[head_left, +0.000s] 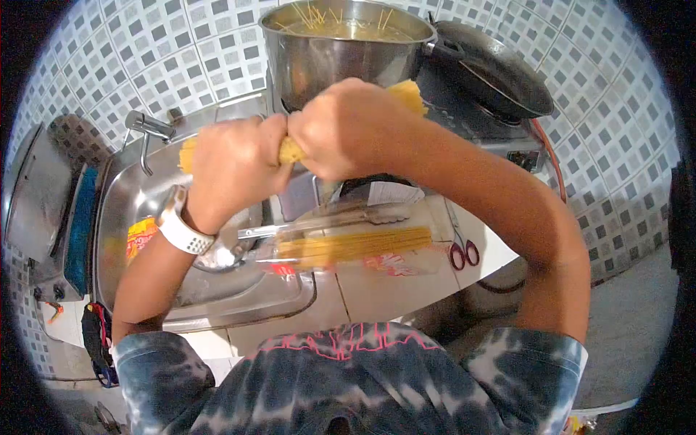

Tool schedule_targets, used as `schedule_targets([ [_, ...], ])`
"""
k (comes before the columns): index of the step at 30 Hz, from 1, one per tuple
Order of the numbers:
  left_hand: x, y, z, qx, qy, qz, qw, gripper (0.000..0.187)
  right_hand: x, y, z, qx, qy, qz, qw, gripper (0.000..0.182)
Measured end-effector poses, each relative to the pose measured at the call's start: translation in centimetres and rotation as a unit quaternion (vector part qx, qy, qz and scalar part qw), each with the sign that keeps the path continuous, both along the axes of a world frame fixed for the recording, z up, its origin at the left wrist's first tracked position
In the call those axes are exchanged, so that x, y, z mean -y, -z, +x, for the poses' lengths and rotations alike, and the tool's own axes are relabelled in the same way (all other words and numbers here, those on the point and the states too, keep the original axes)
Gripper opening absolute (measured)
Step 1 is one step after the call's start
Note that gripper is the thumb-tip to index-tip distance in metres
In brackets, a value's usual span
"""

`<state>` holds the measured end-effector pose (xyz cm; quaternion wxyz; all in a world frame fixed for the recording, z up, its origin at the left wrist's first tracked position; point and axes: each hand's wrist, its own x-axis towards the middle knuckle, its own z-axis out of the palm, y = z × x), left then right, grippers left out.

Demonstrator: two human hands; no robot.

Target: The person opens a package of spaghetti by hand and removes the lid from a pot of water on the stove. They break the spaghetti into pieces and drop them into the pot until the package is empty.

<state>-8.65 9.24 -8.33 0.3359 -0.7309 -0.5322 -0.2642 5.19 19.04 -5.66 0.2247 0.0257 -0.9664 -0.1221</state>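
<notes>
Both fists are wrapped round one bundle of dry spaghetti (291, 151), held in the air in front of the pot. My left hand (235, 156) is closed on its left part, and a yellow end sticks out past the fingers. My right hand (348, 127) grips the right part, whose end shows beyond the knuckles. The two fists nearly touch. Behind them stands a large steel pot (348, 69) with pasta strands poking up over its rim. Below my hands, a clear packet of spaghetti (355, 246) lies on the tiled counter.
Metal tongs (326, 221) lie behind the packet, and scissors (464, 254) with dark red handles are to its right. A sink (206, 297) with a faucet (148, 130) and a yellow-red wrapper (141, 235) is at left. A black pan (500, 69) leans on the stove at right.
</notes>
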Motion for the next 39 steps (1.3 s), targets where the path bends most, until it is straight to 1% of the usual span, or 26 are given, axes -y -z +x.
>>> schedule_targets([
  [1, 0.0, 0.1, 0.1, 0.002, -0.002, -0.007, 1.000, 0.016, -0.1, 0.3, 0.0, -0.013, -0.018, -0.004, 1.000, 0.015],
  [5, 0.3, 0.5, 0.2, 0.009, 0.003, -0.015, 1.000, 0.018, -0.1, 0.5, 0.1, 0.018, -0.012, -0.012, 1.000, 0.015],
  [8, 0.9, 0.9, 0.3, 0.012, 0.017, -0.029, 0.999, 0.018, 0.8, -0.2, 0.4, 0.142, 0.013, 0.001, 0.990, 0.016],
  [10, 1.4, 1.1, 0.3, 0.007, 0.035, -0.051, 0.998, 0.018, 1.1, 0.0, 0.7, 0.156, 0.009, -0.015, 0.988, 0.016],
  [13, 1.6, 1.0, 0.4, 0.021, 0.027, -0.054, 0.998, 0.017, 1.9, -0.4, 1.0, 0.178, 0.026, -0.045, 0.983, 0.017],
  [16, 1.8, -0.3, 0.8, 0.081, 0.024, -0.080, 0.993, 0.017, 2.4, -2.2, 1.1, 0.156, 0.075, -0.044, 0.984, 0.017],
  [17, 1.5, -1.3, 0.8, 0.115, 0.044, -0.057, 0.991, 0.016, 2.5, -3.0, 1.1, 0.140, 0.095, -0.038, 0.985, 0.017],
  [19, 0.0, -4.3, 0.6, 0.165, 0.060, 0.005, 0.984, 0.015, 1.5, -5.9, 1.2, 0.016, 0.030, -0.060, 0.998, 0.017],
  [20, -1.1, -6.2, 0.3, 0.182, 0.056, 0.044, 0.981, 0.015, 1.0, -7.6, 1.2, -0.057, 0.056, -0.159, 0.984, 0.018],
  [21, -2.5, -8.1, 0.0, 0.222, 0.096, 0.101, 0.965, 0.018, 0.2, -9.0, 0.9, -0.130, 0.081, -0.257, 0.954, 0.020],
  [22, -3.5, -10.6, 0.2, 0.246, 0.016, 0.051, 0.968, 0.021, -1.5, -10.3, 0.1, -0.246, 0.030, -0.238, 0.939, 0.017],
  [23, -6.6, -12.6, -1.4, 0.262, 0.082, 0.084, 0.958, 0.016, -3.5, -11.8, -0.9, -0.359, -0.022, -0.214, 0.908, 0.018],
  [24, -7.2, -14.6, 0.3, 0.402, 0.106, 0.091, 0.905, 0.018, -5.3, -13.1, -1.6, -0.417, -0.010, -0.232, 0.879, 0.019],
  [25, -9.7, -15.9, 0.2, 0.432, 0.156, 0.137, 0.878, 0.022, -7.0, -14.5, -2.1, -0.476, 0.001, -0.247, 0.844, 0.020],
  [26, -12.2, -17.1, 0.1, 0.454, 0.207, 0.183, 0.847, 0.026, -8.5, -15.5, -2.6, -0.503, -0.006, -0.277, 0.818, 0.020],
  [27, -13.3, -18.7, 0.3, 0.547, 0.193, 0.113, 0.807, 0.029, -10.0, -16.1, -3.1, -0.530, -0.013, -0.307, 0.790, 0.020],
  [28, -15.2, -19.4, 0.2, 0.545, 0.242, 0.142, 0.790, 0.029, -11.5, -16.6, -3.7, -0.555, -0.021, -0.337, 0.760, 0.020],
  [29, -17.2, -19.5, 0.1, 0.543, 0.289, 0.168, 0.770, 0.029, -12.9, -16.7, -4.5, -0.604, 0.013, -0.283, 0.745, 0.023],
  [31, -20.6, -19.5, -0.1, 0.568, 0.281, 0.118, 0.765, 0.025, -15.8, -16.4, -5.2, -0.574, 0.044, -0.290, 0.764, 0.023],
  [32, -22.1, -19.1, -0.2, 0.583, 0.272, 0.090, 0.760, 0.024, -17.1, -15.4, -5.9, -0.572, 0.012, -0.342, 0.745, 0.024],
  [33, -23.2, -18.5, -0.4, 0.615, 0.290, 0.042, 0.732, 0.022, -17.5, -14.9, -6.0, -0.548, 0.131, -0.282, 0.776, 0.028],
  [34, -24.1, -17.6, -0.7, 0.646, 0.303, -0.007, 0.700, 0.020, -19.7, -14.1, -6.4, -0.500, 0.060, -0.380, 0.776, 0.031],
  [35, -24.9, -16.6, -1.1, 0.677, 0.313, -0.055, 0.664, 0.019, -21.6, -13.0, -6.9, -0.443, -0.012, -0.473, 0.761, 0.038],
  [37, -27.3, -15.2, -4.6, 0.657, 0.250, -0.170, 0.690, 0.033, -19.4, -12.7, -5.4, -0.372, 0.085, -0.549, 0.743, 0.053],
  [38, -24.3, -14.5, -2.5, 0.664, 0.190, -0.168, 0.704, 0.043, -18.6, -12.5, -4.6, -0.333, 0.131, -0.583, 0.729, 0.063],
  [39, -20.7, -14.8, -0.1, 0.666, 0.131, -0.165, 0.716, 0.055, -21.9, -12.0, -4.9, -0.259, 0.096, -0.546, 0.791, 0.085],
])
